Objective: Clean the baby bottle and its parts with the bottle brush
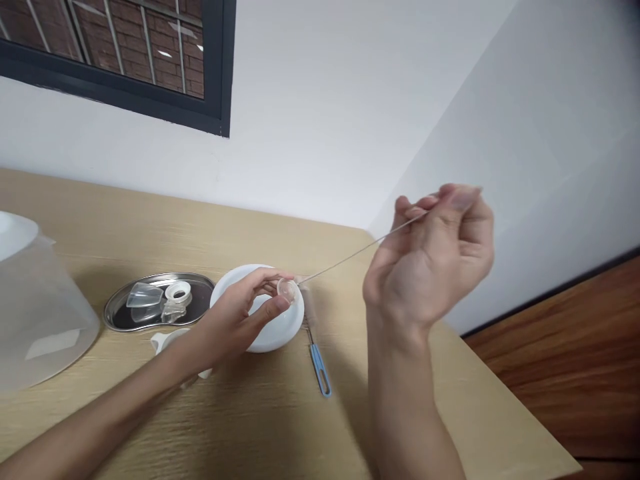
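Observation:
My left hand [240, 317] pinches a small clear plastic part [287, 289] between thumb and fingers, just above a white bowl [280, 330] on the wooden table. My right hand [435, 257] is raised to the right, fingers closed on the far end of a thin wire-like rod [357, 252]. The rod slants down to the left and its tip meets the clear part.
A steel tray [116, 313] behind my left arm holds several clear and white plastic parts [165, 301]. A blue-handled slim brush [317, 363] lies right of the bowl. A large translucent cover [35, 307] stands at the left. A white piece [163, 341] lies under my left wrist. The table edge runs diagonally at right above a wooden floor [575, 373].

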`<state>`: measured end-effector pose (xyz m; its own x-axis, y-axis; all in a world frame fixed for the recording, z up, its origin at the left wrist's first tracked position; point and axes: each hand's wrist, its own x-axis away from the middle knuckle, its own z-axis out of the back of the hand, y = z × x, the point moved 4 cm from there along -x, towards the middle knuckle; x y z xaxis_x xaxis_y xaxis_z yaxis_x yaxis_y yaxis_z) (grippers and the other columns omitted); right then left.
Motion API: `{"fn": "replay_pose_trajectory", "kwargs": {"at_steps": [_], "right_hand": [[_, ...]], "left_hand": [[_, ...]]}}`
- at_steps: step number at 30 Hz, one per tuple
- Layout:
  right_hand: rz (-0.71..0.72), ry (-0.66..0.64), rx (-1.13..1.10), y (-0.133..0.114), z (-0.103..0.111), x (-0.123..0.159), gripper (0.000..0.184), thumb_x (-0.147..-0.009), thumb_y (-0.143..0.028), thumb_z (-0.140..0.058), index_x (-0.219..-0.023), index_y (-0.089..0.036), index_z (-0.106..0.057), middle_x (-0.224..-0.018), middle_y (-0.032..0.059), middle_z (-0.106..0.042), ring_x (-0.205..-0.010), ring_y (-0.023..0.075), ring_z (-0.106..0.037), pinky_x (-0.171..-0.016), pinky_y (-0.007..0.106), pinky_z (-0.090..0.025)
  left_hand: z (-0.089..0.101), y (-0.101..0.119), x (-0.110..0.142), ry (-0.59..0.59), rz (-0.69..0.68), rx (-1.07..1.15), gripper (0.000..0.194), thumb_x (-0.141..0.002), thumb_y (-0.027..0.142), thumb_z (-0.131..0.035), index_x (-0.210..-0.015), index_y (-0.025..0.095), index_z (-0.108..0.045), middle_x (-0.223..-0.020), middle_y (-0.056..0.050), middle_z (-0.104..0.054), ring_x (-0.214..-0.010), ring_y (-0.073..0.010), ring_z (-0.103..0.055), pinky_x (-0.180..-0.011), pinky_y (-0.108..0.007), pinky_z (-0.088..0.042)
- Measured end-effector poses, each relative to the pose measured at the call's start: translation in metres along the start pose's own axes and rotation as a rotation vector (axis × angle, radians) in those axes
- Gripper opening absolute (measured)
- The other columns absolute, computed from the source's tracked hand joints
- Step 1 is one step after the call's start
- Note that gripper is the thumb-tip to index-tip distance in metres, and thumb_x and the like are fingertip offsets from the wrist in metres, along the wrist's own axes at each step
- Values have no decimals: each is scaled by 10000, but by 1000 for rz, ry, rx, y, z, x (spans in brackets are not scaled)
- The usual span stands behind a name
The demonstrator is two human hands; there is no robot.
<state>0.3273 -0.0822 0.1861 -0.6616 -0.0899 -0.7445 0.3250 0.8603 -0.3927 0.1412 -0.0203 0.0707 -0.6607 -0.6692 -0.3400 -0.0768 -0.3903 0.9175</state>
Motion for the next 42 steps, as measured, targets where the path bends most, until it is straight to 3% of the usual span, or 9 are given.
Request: {"fn": "replay_pose_trajectory", "kwargs": {"at_steps": [6,10,12,15,18,22,26,34,42], "right_hand": [[-36,80,32,-6,6,-9,241,-977,-225,-583,-747,-271,-636,-821,-28,-589,-749,114,-641,-915,371,-603],[-48,77,36,-8,3,-6,271,-1010,-228,-555,-764,-239,-667,-822,-36,-602,-784,83,-648,-854,315,-566],[-62,69,51,-9,3,-6,265,-1010,-232,-570,-774,-240,-689,-838,-37,-618,-789,71,-642,-825,291,-552],[-55,57,47,-9,4,-8,298,-1009,-195,-575,-749,-256,-706,-824,-37,-624,-755,64,-614,-769,267,-547],[-44,54,29,-8,5,-10,329,-1011,-153,-574,-728,-257,-706,-814,-34,-628,-734,61,-590,-724,252,-544],[-39,52,-2,-6,5,-12,364,-1008,-96,-553,-716,-245,-711,-785,-38,-630,-703,55,-588,-686,242,-535],[-44,45,-25,-5,4,-12,331,-992,-96,-579,-724,-230,-722,-790,-42,-617,-708,48,-584,-684,222,-524],[-65,44,20,-5,6,-11,306,-987,-142,-594,-738,-245,-738,-835,-43,-638,-719,40,-571,-700,216,-531],[-57,71,23,-4,6,-13,322,-984,-107,-590,-721,-237,-724,-821,-41,-651,-706,49,-583,-682,229,-541]], "left_hand": [[19,-3,-8,120,-2,67,417,-911,470,-726,-1234,234,-606,-1207,-98,-686,-1147,-260,-635,-776,-320,-554],[56,24,-13,278,-139,100,409,-872,408,-786,-1163,196,-591,-1158,-85,-700,-1077,-210,-661,-837,-307,-543],[78,39,-12,365,-146,25,390,-872,398,-787,-1133,177,-601,-1107,-84,-714,-1040,-201,-669,-851,-309,-538],[104,50,-8,391,-76,-166,445,-878,458,-761,-1163,154,-606,-1075,-106,-728,-994,-215,-681,-871,-345,-539],[124,43,-3,310,82,-485,500,-909,550,-671,-1214,162,-590,-1094,-121,-727,-959,-242,-691,-844,-374,-542],[145,9,4,37,416,-921,446,-960,559,-505,-1199,186,-558,-1144,-126,-722,-967,-265,-696,-776,-347,-523],[162,-20,7,-42,578,-990,428,-900,528,-543,-1144,181,-605,-1114,-140,-748,-905,-285,-714,-725,-340,-507],[163,-56,3,-172,709,-1035,354,-803,455,-634,-1013,183,-722,-959,-141,-790,-804,-298,-719,-682,-352,-494],[142,-67,-4,-286,700,-1058,250,-884,373,-668,-1013,165,-716,-989,-109,-756,-833,-235,-687,-744,-354,-520]]}}
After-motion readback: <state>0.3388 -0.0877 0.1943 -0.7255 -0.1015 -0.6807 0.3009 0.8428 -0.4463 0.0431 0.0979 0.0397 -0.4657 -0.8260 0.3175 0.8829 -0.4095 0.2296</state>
